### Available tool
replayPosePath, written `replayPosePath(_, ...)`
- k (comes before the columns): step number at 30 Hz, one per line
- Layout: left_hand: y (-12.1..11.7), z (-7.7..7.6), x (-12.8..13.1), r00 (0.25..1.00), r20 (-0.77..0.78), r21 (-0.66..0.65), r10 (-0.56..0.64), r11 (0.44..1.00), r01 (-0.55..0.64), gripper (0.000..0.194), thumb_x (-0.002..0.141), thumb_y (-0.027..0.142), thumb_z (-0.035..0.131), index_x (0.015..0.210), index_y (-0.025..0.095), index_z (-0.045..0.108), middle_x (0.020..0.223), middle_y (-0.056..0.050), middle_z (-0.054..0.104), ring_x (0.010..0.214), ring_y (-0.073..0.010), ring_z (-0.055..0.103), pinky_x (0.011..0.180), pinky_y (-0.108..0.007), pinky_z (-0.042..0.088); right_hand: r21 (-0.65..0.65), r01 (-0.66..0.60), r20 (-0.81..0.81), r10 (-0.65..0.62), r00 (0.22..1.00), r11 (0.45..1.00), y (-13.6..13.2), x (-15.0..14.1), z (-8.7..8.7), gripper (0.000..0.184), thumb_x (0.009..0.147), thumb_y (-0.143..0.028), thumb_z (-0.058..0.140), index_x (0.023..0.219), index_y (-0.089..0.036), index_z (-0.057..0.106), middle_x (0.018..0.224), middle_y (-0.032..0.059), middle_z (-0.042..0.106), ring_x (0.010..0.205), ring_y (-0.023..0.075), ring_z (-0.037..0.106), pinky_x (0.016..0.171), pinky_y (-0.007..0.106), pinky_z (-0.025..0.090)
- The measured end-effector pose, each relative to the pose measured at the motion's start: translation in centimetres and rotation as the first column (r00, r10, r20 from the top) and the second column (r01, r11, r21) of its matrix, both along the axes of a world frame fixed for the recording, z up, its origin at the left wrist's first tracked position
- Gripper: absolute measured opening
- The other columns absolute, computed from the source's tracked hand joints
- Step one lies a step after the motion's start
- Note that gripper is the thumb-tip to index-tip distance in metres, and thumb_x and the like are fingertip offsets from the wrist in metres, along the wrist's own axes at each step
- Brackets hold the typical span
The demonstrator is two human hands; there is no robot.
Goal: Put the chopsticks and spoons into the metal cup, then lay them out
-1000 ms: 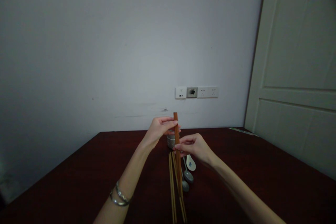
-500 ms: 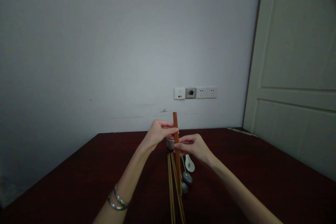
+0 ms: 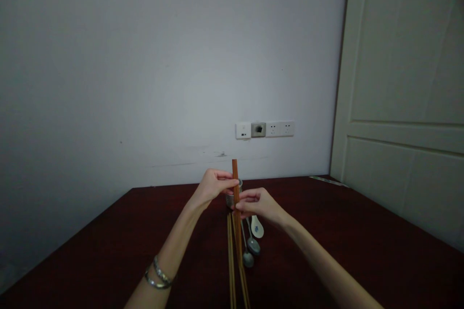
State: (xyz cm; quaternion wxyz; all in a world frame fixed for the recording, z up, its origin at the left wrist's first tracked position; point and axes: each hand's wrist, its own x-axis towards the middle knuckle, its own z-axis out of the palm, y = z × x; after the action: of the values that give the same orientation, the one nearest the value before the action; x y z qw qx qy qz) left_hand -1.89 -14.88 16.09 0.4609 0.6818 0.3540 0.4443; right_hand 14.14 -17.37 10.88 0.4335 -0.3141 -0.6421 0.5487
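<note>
Near the middle of the view, a pair of brown wooden chopsticks (image 3: pixel 235 169) is held upright, side by side. My left hand (image 3: pixel 216 184) pinches them near the top, thumb in front. Lower down, my right hand (image 3: pixel 261 204) pinches the same chopsticks between thumb and fingers. Right behind them stands a patterned cup (image 3: pixel 229 200), partly hidden by my hands. Several lighter chopsticks (image 3: pixel 231 260) lie lengthwise on the table below my hands. To their right lie two metal spoons (image 3: pixel 253 246) and a white ceramic spoon (image 3: pixel 257 227), their handles partly covered by my right hand.
The dark red table (image 3: pixel 174 251) reaches back to a pale wall (image 3: pixel 163 58). Sockets and switches (image 3: pixel 279 129) are set in the wall above its rear edge. A thin strip (image 3: pixel 328 181) lies at the back right corner, beside a white panelled door (image 3: pixel 402 106).
The whole view has shifted a little, so things sit slightly further left. Both hands keep their pinch on the chopsticks, and more of the cup shows behind them.
</note>
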Motion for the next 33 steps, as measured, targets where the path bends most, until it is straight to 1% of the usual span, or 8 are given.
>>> replayPosePath(4,0.3,0.2,-0.5,0.999,0.024,0.019,0.023,1.0,-0.024,0.023,0.057,0.027,0.071,0.069,0.008,0.067,0.069,-0.007,0.066,0.061,-0.0132,0.059,0.054,-0.023,0.05,-0.03,0.012,0.004,-0.011,1.0,0.999,2.1,2.3,-1.0,0.045,0.063,-0.041,0.067,0.096,-0.01,0.063,0.087,0.0119,0.067,0.079,0.0195,0.064,0.069,0.033,0.052)
replayPosePath(8,1.5,1.1,-1.6,0.988,0.102,0.059,0.12,0.99,-0.126,0.025,0.055,0.026,0.072,0.072,0.008,0.068,0.074,-0.009,0.067,0.063,-0.0141,0.06,0.055,-0.023,0.051,0.058,0.383,0.094,-0.387,0.917,0.922,5.7,6.2,-3.8,0.044,0.072,-0.05,0.054,0.088,-0.01,0.065,0.085,0.0134,0.068,0.077,0.0197,0.064,0.067,0.03,0.05)
replayPosePath(10,2.5,2.0,-2.1,0.978,0.135,0.073,0.161,0.982,-0.172,0.026,0.054,0.026,0.073,0.071,0.008,0.067,0.073,-0.009,0.067,0.063,-0.0145,0.06,0.056,-0.024,0.051,0.263,0.565,0.21,-0.618,0.758,0.782,7.3,8.3,-5.9,0.044,0.076,-0.05,0.047,0.083,-0.011,0.066,0.083,0.0129,0.068,0.079,0.0219,0.063,0.069,0.031,0.048)
replayPosePath(12,3.7,3.3,-2.3,0.97,0.165,0.097,0.177,0.976,-0.194,0.026,0.053,0.025,0.073,0.071,0.007,0.067,0.073,-0.01,0.067,0.063,-0.0148,0.061,0.058,-0.025,0.051,0.47,0.605,0.341,-0.765,0.547,0.642,8.3,10.1,-8.2,0.04,0.078,-0.045,0.044,0.083,-0.013,0.067,0.087,0.0118,0.068,0.084,0.023,0.062,0.077,0.033,0.045)
replayPosePath(16,6.3,6.2,-1.9,0.964,0.199,0.174,0.178,0.961,-0.214,0.026,0.054,0.025,0.072,0.072,0.007,0.067,0.071,-0.01,0.067,0.062,-0.0151,0.061,0.06,-0.027,0.051,0.7,0.436,0.515,-0.823,0.24,0.565,8.9,12.3,-12.6,0.041,0.08,-0.035,0.041,0.102,-0.007,0.061,0.106,0.0173,0.061,0.103,0.0259,0.054,0.089,0.034,0.038)
replayPosePath(19,8.4,7.6,-1.3,0.955,0.221,0.203,0.197,0.949,-0.242,0.024,0.053,0.024,0.073,0.069,0.007,0.066,0.067,-0.009,0.067,0.058,-0.0143,0.061,0.06,-0.028,0.051,0.743,0.37,0.569,-0.817,0.087,0.557,9.0,13.0,-14.5,0.042,0.082,-0.031,0.038,0.106,-0.002,0.059,0.111,0.0202,0.057,0.11,0.0275,0.048,0.094,0.036,0.034)
replayPosePath(26,12.6,7.9,-0.6,0.942,0.228,0.221,0.245,0.929,-0.296,0.021,0.052,0.02,0.072,0.067,0.007,0.064,0.062,-0.007,0.065,0.054,-0.0132,0.059,0.058,-0.029,0.051,0.723,0.36,0.623,-0.782,0.031,0.59,9.5,13.3,-15.0,0.038,0.083,-0.03,0.035,0.101,-0.008,0.061,0.108,0.0182,0.059,0.103,0.0244,0.054,0.091,0.034,0.037)
replayPosePath(33,15.8,6.0,0.7,0.948,0.187,0.205,0.257,0.934,-0.294,0.017,0.056,0.02,0.07,0.065,0.007,0.064,0.06,-0.006,0.064,0.053,-0.0132,0.059,0.057,-0.028,0.05,0.725,0.367,0.615,-0.788,0.036,0.582,9.4,13.5,-15.0,0.038,0.082,-0.031,0.036,0.1,-0.009,0.061,0.108,0.0173,0.059,0.104,0.0248,0.053,0.089,0.035,0.037)
